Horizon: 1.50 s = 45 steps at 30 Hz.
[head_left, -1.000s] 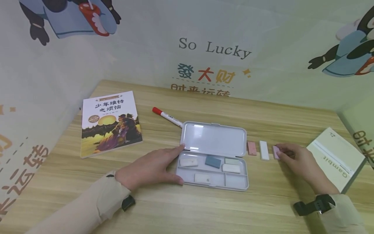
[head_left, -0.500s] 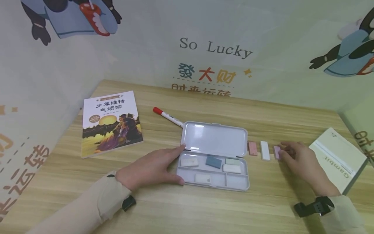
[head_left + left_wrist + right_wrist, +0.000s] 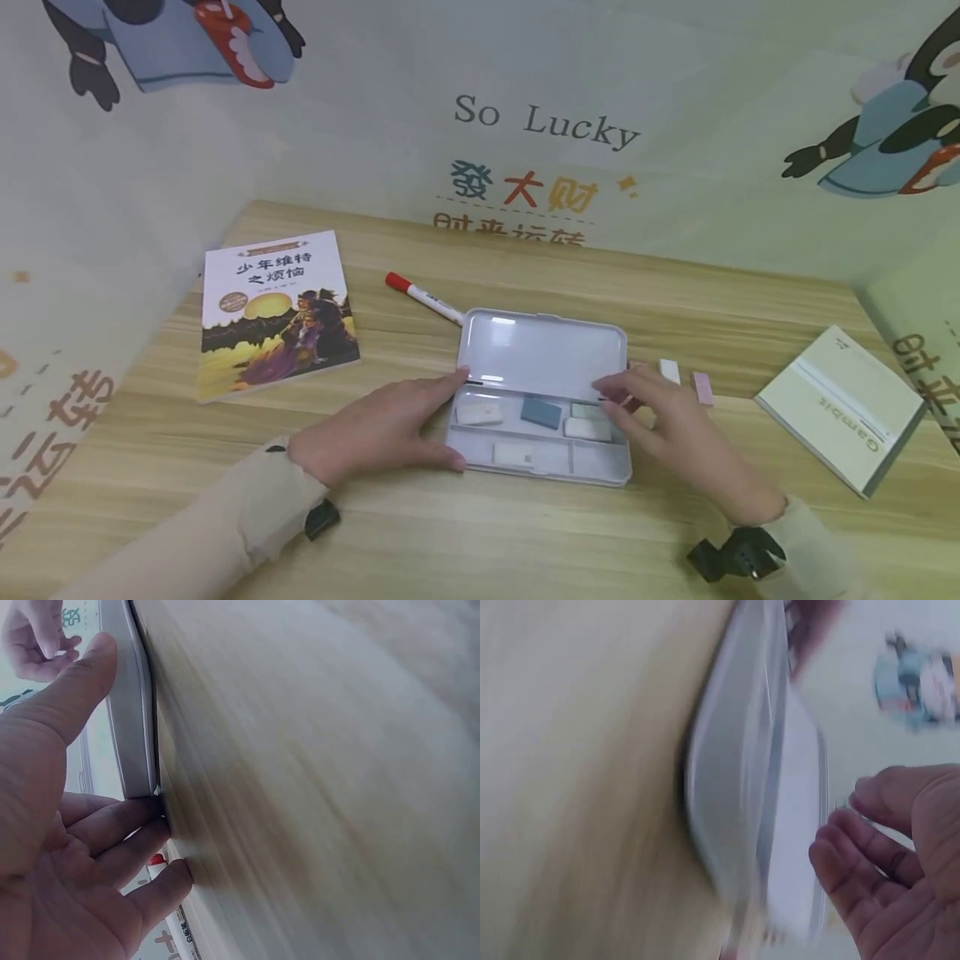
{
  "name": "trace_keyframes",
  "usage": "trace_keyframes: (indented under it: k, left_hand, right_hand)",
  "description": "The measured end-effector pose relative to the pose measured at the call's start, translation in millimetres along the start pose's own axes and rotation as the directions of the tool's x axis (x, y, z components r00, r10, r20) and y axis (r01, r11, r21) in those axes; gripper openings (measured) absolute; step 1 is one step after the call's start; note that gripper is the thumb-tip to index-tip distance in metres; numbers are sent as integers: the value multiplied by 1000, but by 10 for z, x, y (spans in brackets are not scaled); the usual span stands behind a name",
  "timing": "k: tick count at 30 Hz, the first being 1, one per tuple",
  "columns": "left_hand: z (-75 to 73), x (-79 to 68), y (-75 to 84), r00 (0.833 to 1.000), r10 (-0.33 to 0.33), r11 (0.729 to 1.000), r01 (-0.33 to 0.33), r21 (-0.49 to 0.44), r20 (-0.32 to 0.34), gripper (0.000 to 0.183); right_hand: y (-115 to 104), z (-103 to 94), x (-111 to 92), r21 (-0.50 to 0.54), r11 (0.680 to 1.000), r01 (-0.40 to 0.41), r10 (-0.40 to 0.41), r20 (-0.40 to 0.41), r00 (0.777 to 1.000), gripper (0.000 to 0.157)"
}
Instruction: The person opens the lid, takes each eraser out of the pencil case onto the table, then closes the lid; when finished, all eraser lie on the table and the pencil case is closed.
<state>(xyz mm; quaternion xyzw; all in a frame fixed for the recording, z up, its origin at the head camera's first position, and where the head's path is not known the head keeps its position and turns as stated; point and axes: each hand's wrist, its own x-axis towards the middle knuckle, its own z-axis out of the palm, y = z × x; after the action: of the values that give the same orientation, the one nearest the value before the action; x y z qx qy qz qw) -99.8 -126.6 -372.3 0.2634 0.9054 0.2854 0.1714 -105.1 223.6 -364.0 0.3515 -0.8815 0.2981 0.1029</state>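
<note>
A shallow white case (image 3: pixel 543 354) lies with its lid folded back. In its tray sit a blue-grey eraser (image 3: pixel 540 412), a pale green eraser (image 3: pixel 589 411) and several whitish blocks, one of them a white eraser (image 3: pixel 513 454) in the front compartment. My left hand (image 3: pixel 378 433) rests against the case's left side, thumb at the front corner, fingers by the hinge. My right hand (image 3: pixel 675 429) hovers over the case's right end, fingers slightly bent. Nothing shows between its fingertips in the right wrist view. To its right lie a purple eraser (image 3: pixel 702 388) and a long white block (image 3: pixel 670 372), partly covered.
A red-capped marker (image 3: pixel 423 297) lies behind the case, its end touching or near the lid. An illustrated book (image 3: pixel 277 317) lies at the left and a pale box marked Gambit (image 3: pixel 840 408) at the right. Printed cloth (image 3: pixel 337 150) hangs behind the wooden table (image 3: pixel 487 542).
My right hand has left the purple eraser and moved left to the case, hiding the pink eraser. The purple eraser stays on the table. My left hand keeps its place.
</note>
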Motion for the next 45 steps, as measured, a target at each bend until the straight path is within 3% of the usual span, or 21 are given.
trace_keyframes:
  k: [5, 8, 12, 17, 21, 34, 40, 45]
  left_hand:
    - [8, 23, -4, 1000, -2, 1000, 2, -7, 4, 108]
    - [16, 25, -3, 1000, -5, 1000, 5, -2, 0, 108]
    - [19, 22, 2, 1000, -8, 1000, 8, -5, -3, 108]
    - [29, 24, 3, 1000, -9, 1000, 9, -8, -8, 108]
    - [33, 28, -1, 1000, -13, 1000, 13, -7, -3, 108]
    - [14, 22, 2, 1000, -17, 1000, 17, -2, 0, 107]
    - [6, 18, 8, 1000, -25, 1000, 25, -10, 8, 108]
    - [7, 9, -1, 1000, -30, 999, 30, -17, 8, 108]
  right_hand:
    - [-314, 181, 82, 93, 995, 30, -46, 175, 984, 22]
    - [-434, 270, 131, 83, 996, -16, -9, 289, 957, 21]
    - [-522, 389, 156, 21, 999, -26, 16, 377, 926, 22]
    - [-586, 470, 146, -72, 997, 27, 2, 381, 924, 21]
    - [-624, 488, 163, -99, 995, 12, 28, 396, 918, 24]
    - [-683, 542, 237, -78, 996, -38, 66, 394, 917, 28]
    - [-689, 534, 231, -75, 997, -21, 47, 366, 929, 24]
    - [-688, 525, 230, -79, 997, 4, 27, 383, 924, 25]
